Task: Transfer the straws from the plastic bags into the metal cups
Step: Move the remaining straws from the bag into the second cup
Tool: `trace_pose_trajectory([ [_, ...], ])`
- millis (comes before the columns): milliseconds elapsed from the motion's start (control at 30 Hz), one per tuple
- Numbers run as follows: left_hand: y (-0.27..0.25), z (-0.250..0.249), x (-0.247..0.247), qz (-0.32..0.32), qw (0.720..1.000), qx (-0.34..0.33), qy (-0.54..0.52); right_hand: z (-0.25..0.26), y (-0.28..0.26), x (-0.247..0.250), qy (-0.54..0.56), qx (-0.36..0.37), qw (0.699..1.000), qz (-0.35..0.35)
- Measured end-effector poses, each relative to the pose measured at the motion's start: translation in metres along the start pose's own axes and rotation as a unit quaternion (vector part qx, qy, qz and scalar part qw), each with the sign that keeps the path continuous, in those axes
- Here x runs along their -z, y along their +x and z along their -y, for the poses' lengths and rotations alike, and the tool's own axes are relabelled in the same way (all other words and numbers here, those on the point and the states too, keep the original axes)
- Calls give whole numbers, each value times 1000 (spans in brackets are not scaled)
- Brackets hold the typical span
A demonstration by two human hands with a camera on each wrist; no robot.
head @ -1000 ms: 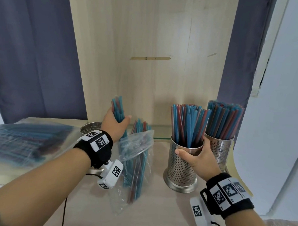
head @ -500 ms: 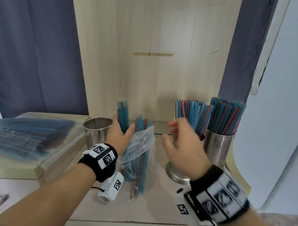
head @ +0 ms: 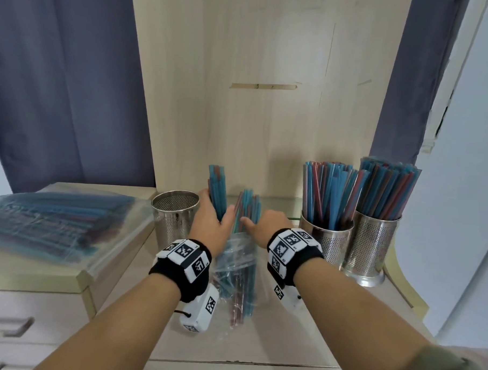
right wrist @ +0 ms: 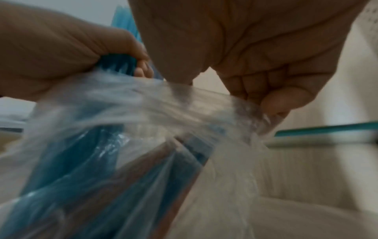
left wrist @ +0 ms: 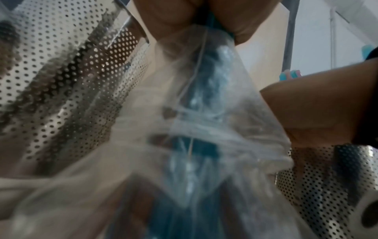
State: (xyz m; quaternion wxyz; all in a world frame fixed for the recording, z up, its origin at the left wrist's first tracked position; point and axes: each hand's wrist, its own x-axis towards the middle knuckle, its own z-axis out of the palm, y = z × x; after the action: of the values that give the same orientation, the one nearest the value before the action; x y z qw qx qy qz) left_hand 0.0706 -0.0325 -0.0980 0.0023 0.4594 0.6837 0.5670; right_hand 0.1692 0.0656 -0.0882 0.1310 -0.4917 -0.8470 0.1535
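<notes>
The left hand (head: 211,225) grips a bundle of straws (head: 217,189) lifted partway out of the plastic bag (head: 235,271), which stands on the surface (head: 329,314). The right hand (head: 266,227) pinches the bag's rim, likely to hold it down while the bundle slides free. The empty metal cup (head: 174,218) waits just left; 2 filled cups (head: 349,239) stand at right.

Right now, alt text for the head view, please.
Left hand grips a bunch of straws rising from a clear plastic bag; right hand holds the bag's rim. An empty metal cup stands left, two full cups right.
</notes>
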Motion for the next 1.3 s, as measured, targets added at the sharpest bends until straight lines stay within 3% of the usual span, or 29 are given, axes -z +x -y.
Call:
trace_pose_trajectory([
  [133,1,0,-2,5,1000,8,-18,-2,15,-12,34,-17,997,62],
  [300,2,4,-1,5,1000,4,-22,5,28,-16,114,-55,991,38],
  [467,4,6,-2,5,1000,2,-14,8,33,-18,202,-96,971,84],
  [633,6,8,-2,4,1000,-2,-21,6,37,-16,290,-77,950,88],
  [733,7,9,-3,0,1000,-3,-27,2,33,-8,366,-60,927,53],
  [900,9,9,-5,-3,1000,-2,-26,8,21,8,479,34,873,-89],
  [1000,9,8,-6,-6,1000,0,-24,17,-2,29,542,141,810,-174],
  [1100,7,6,-5,-6,1000,4,-26,22,-31,65,572,193,751,-265],
  [1167,6,4,-5,-5,1000,5,-26,19,-49,92,591,236,716,-286],
  [1300,6,2,-6,-8,1000,-4,-13,2,-74,141,653,270,658,-260],
])
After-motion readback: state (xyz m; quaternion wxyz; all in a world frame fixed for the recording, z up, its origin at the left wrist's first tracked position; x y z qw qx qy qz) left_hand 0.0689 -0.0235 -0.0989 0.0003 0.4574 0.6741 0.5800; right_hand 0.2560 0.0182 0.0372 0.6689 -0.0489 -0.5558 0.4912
